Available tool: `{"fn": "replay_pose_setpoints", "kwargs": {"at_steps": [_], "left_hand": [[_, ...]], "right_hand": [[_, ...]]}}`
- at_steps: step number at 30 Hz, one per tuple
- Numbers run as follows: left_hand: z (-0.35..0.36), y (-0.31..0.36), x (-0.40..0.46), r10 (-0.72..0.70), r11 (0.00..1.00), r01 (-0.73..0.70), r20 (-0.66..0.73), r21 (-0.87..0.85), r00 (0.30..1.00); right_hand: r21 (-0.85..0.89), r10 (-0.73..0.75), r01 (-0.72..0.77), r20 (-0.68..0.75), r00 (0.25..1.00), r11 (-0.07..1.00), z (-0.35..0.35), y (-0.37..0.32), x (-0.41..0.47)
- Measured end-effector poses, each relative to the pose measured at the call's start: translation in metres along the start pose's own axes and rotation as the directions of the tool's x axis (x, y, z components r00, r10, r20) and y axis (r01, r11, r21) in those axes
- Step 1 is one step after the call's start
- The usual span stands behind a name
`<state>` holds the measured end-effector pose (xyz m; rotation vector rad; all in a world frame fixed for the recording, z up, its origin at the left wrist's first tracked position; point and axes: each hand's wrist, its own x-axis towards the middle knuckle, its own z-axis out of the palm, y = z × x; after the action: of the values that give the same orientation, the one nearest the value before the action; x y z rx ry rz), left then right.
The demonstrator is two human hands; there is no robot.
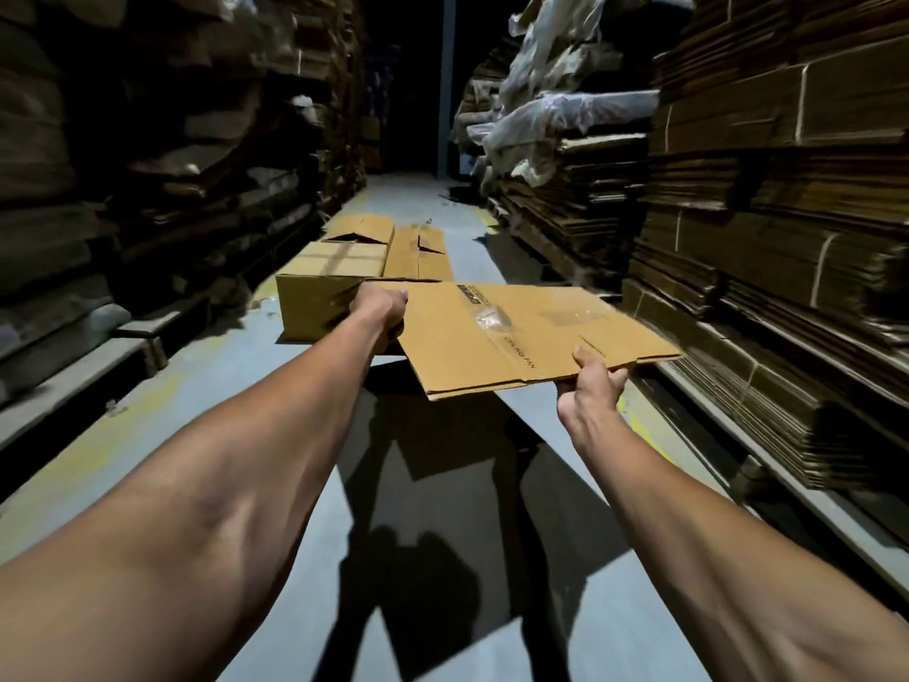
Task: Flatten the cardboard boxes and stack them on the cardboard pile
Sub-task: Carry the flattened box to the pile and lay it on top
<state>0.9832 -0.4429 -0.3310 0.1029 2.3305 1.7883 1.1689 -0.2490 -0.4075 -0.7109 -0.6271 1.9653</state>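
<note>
Narrow aisle, dim light, grey floor (442,509) running up the middle of the frame. Both bare arms reach forward from the bottom corners.

Flattened box (521,332) held in the air at centre frame, roughly level, tilted a little toward the camera. Printed text on its top face reads "CEILING FAN"; clear tape strips (492,319) shine across it. Its shadow falls on the floor directly below.

Left hand (381,307) grips the sheet's left edge — fingers curled under it, knuckles up. Right hand (590,381) pinches the near right corner, thumb on top, fingers beneath.

Behind the left hand, mid-frame left of centre, an unflattened box (315,297) stands on the floor, still taped across its top. Just beyond it, two more boxes: one with flaps open (361,228), and a long narrow one (418,253) lying beside it, touching or nearly so.

Right side of the frame: tall cardboard pile (767,238) of flattened sheets, layer on layer, from lower right to the top edge. Crumpled plastic sheeting (556,115) lies over the farther stacks, upper right of centre. Left side: dark stacks of cardboard (147,164), detail hard to read. A pale vertical post (446,81) stands at the aisle's far end, top centre.
</note>
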Motion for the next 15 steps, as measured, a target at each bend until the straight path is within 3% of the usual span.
{"fn": "replay_pose_setpoints", "kwargs": {"at_steps": [2,5,9,11,15], "left_hand": [[-0.005,0.002,-0.01,0.037,0.984,-0.032,0.027,-0.177,0.999],[-0.003,0.009,-0.005,0.077,0.852,0.05,0.219,-0.522,0.973],[0.003,0.021,-0.06,0.341,0.663,0.069,0.383,-0.745,0.859],[0.008,0.02,-0.073,0.397,0.56,0.088,0.36,-0.824,0.844],[0.014,0.021,-0.091,0.382,0.426,0.077,0.256,-0.901,0.888]], "right_hand": [[0.041,-0.01,0.01,0.012,1.0,0.999,0.011,-0.003,-0.001],[0.097,-0.017,0.016,0.011,1.0,0.995,0.031,-0.01,0.0],[0.133,-0.03,0.032,-0.016,0.999,0.991,0.068,-0.02,0.002],[0.136,-0.048,0.05,-0.019,0.999,0.989,0.082,-0.023,0.003],[0.146,-0.081,0.087,-0.047,0.996,0.986,0.099,-0.029,-0.003]]}}
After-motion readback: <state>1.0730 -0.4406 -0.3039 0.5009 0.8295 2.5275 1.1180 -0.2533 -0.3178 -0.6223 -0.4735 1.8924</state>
